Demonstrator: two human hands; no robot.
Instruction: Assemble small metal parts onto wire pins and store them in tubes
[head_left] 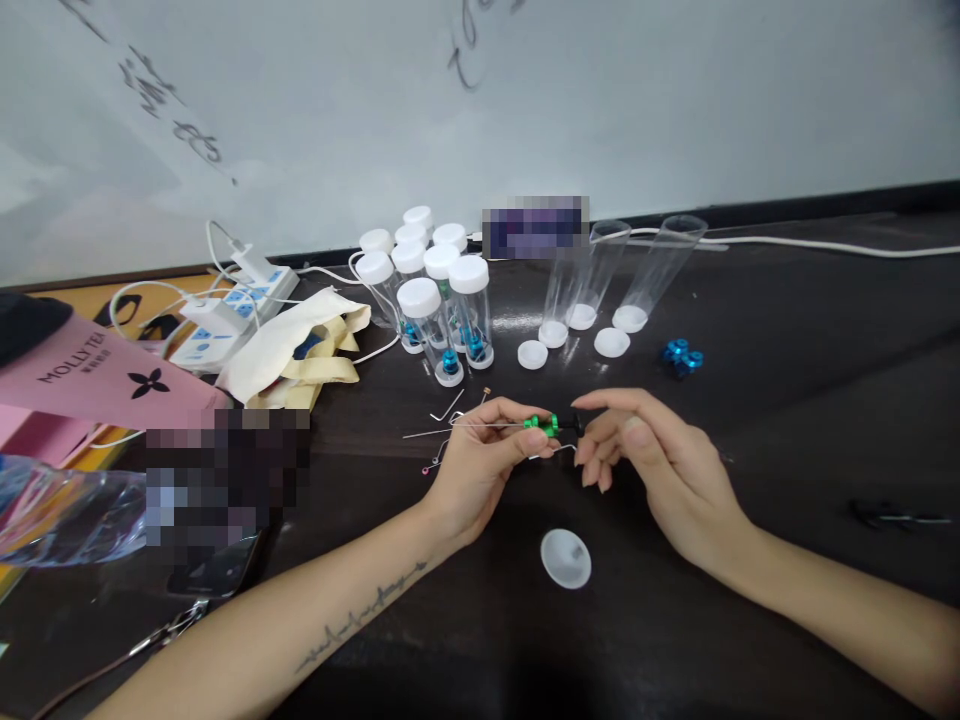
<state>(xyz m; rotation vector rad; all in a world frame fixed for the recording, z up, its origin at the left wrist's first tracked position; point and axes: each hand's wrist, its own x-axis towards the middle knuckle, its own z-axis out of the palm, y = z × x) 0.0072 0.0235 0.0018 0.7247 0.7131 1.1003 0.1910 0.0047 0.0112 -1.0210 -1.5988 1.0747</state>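
Observation:
My left hand (491,455) pinches a small bright green metal part (541,425) between thumb and fingers. A black knob-like end (574,422) sticks out of its right side, and a thin metal rod (431,432) runs out to the left. Beside the black end is my right hand (649,450), its index finger stretched out and its thumb apart; whether a fingertip touches the knob I cannot tell. A bent L-shaped wire key (448,405) and several thin pins lie just behind my left hand. Below the hands rests a shallow white cap (566,558) with something small and dark in it.
Several white-capped clear tubes (420,300) holding blue or green parts stand at the back. Uncapped clear tubes (660,270) and loose white caps (532,354) are right of them. Blue metal parts (682,355) lie farther right. A power strip (247,310), cloth pouch (292,350) and pink bag (97,375) crowd the left.

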